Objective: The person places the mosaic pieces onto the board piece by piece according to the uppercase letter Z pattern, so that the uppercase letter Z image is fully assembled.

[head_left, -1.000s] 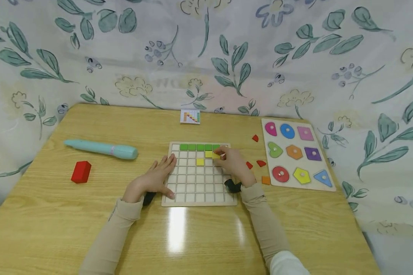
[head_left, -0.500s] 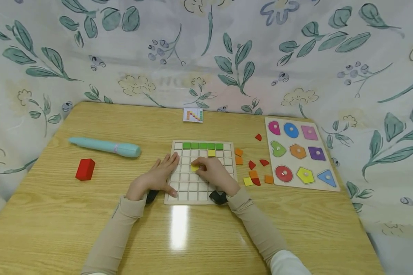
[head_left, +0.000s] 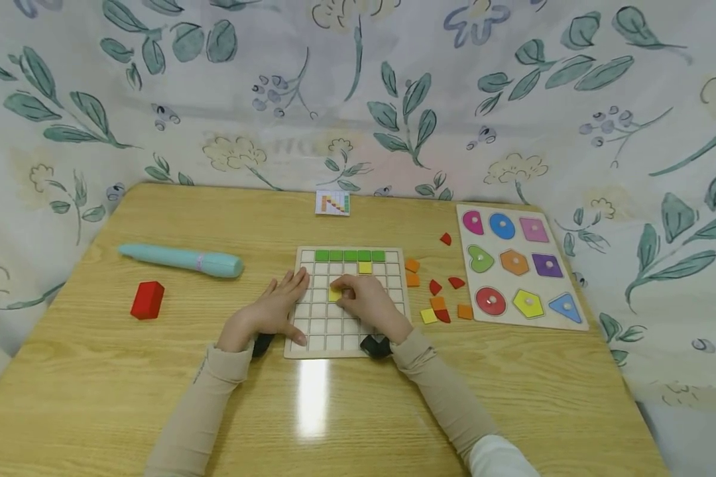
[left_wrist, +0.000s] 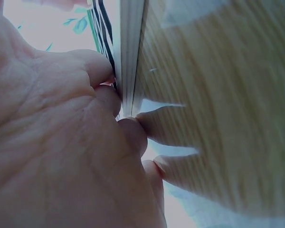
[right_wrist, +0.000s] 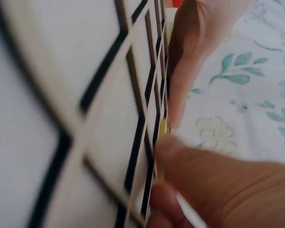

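A wooden grid board [head_left: 332, 344] lies in front of me, with a row of green square tiles [head_left: 350, 256] along its far side. One yellow square tile [head_left: 365, 267] sits in the row below the green ones. My right hand [head_left: 370, 306] pinches another yellow square tile [head_left: 335, 295] at a cell in the third column; in the right wrist view the thumb [right_wrist: 199, 171] covers most of it. The cells under this hand are hidden. My left hand [head_left: 268, 311] rests with spread fingers on the board's left edge, and the left wrist view shows its fingertips there.
Loose orange squares [head_left: 413, 280], red quarter-circles [head_left: 456, 283] and a yellow square [head_left: 428, 316] lie right of the board. Farther right is a shape puzzle [head_left: 531, 285]. A pattern card [head_left: 333, 203] stands behind; a turquoise stick-shaped object [head_left: 179, 260] and red block [head_left: 147, 300] lie left.
My right hand has moved left and nearer with the yellow tile, from the board's far right part to the third column, then stayed there. The left hand has stayed on the board's edge.
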The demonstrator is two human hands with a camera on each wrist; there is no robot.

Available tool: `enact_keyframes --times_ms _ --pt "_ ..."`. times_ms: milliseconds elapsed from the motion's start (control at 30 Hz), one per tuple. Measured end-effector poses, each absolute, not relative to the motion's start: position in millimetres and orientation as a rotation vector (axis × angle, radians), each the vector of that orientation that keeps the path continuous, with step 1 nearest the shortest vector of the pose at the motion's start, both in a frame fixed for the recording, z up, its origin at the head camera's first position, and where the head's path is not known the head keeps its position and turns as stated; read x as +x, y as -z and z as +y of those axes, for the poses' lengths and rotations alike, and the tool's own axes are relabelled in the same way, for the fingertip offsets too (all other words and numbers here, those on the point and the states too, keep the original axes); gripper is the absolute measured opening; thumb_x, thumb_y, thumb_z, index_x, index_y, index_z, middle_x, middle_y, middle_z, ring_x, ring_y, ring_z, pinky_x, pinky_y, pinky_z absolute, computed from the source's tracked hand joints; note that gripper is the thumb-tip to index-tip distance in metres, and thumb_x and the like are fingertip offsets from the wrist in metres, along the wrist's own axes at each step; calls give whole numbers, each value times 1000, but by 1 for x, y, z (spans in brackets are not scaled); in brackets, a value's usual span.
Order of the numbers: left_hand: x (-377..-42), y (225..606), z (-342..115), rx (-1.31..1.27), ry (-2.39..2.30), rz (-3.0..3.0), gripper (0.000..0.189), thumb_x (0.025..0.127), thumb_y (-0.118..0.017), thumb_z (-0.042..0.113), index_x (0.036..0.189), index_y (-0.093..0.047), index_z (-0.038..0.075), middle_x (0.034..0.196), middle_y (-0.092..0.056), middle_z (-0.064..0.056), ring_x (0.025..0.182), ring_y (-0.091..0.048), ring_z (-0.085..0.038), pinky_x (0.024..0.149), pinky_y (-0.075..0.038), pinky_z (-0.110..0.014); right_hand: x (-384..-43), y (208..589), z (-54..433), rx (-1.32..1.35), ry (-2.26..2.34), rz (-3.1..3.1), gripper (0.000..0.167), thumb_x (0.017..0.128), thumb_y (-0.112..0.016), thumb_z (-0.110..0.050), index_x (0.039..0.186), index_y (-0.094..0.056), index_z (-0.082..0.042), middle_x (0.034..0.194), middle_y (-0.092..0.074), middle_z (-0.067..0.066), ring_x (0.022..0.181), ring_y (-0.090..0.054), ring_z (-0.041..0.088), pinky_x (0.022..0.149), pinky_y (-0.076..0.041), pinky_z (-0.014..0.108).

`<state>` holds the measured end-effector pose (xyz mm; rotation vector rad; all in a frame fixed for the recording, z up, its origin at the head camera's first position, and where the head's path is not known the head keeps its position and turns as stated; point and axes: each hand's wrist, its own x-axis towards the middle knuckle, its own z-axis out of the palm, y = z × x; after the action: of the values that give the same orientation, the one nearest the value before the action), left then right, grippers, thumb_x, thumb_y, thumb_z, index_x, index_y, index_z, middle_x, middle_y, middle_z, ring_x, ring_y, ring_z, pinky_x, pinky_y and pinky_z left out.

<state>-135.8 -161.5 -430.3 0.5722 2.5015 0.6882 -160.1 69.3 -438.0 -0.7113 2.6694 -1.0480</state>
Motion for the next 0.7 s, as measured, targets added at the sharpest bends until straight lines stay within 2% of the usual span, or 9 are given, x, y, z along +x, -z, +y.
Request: enact_keyframes --times_ms 167,400,567,700 --pt "-134 431 -157 585 -686 2500 127 65 -85 38 153 -4 -6 161 8 -23 148 10 -44 118 5 -63 -165 437 97 -632 1164 2658 31 88 -71 -13 119 -69 -12 108 -73 3 77 -59 11 65 -47 19" --pt "-133 431 -159 587 -693 2498 127 66 -85 37 152 -3 -6 161 9 -24 148 10 -44 118 5 -63 -160 435 165 -457 1320 2682 29 86 -72 -10 115 -69 -5 106 -72 13 82 -63 19 67 -50 22" --pt "-134 432 -162 589 -683 2507 128 66 -85 38 152 -2 -6 160 9 -24 148 10 -44 118 5 -63 -141 439 205 -333 1292 2686 29 85 -73 -11 114 -70 -9 111 -72 12 93 -67 22 74 -52 22" --pt "-134 432 -163 582 -685 2508 127 66 -85 38 153 -2 -6 161 9 -24 148 11 -44 118 6 -63 -127 442 222 -338 1223 2665 30 84 -75 -12 113 -71 -10 110 -73 9 82 -62 18 68 -48 18"
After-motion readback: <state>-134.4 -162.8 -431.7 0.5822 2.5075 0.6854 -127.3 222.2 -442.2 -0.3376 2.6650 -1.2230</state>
